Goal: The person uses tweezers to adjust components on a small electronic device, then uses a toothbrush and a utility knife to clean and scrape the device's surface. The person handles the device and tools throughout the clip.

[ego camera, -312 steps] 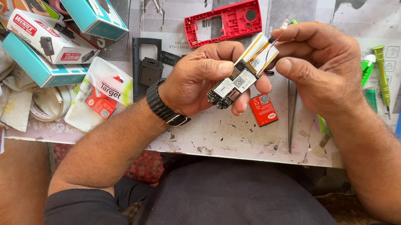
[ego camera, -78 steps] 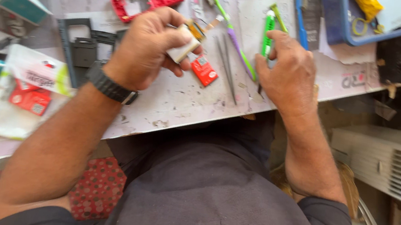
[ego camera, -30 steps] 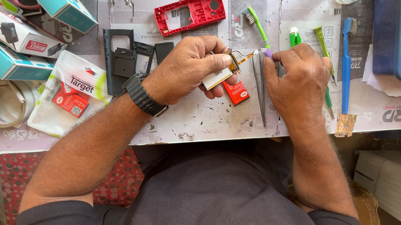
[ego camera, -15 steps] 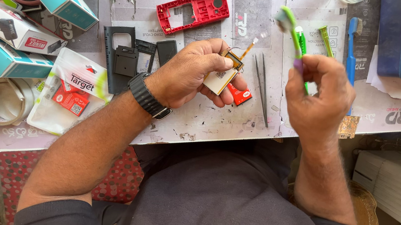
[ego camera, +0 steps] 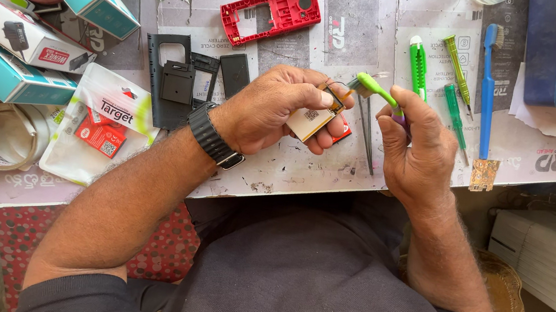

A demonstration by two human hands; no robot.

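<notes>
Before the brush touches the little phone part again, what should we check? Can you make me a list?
1. Left hand has a firm hold on the small phone part: ok, fingers and thumb wrap around it.
2. Right hand grips the green brush: ok, the handle sits between thumb and fingers.
3. Bristles point at the part: ok, the brush head is right beside its top edge.
4. Bristles clean: cannot tell, too small to see.
5. Tweezers out of the way: ok, lying flat on the table between the hands.
6. Red phone frame safe: ok, set apart at the back of the table.
</notes>
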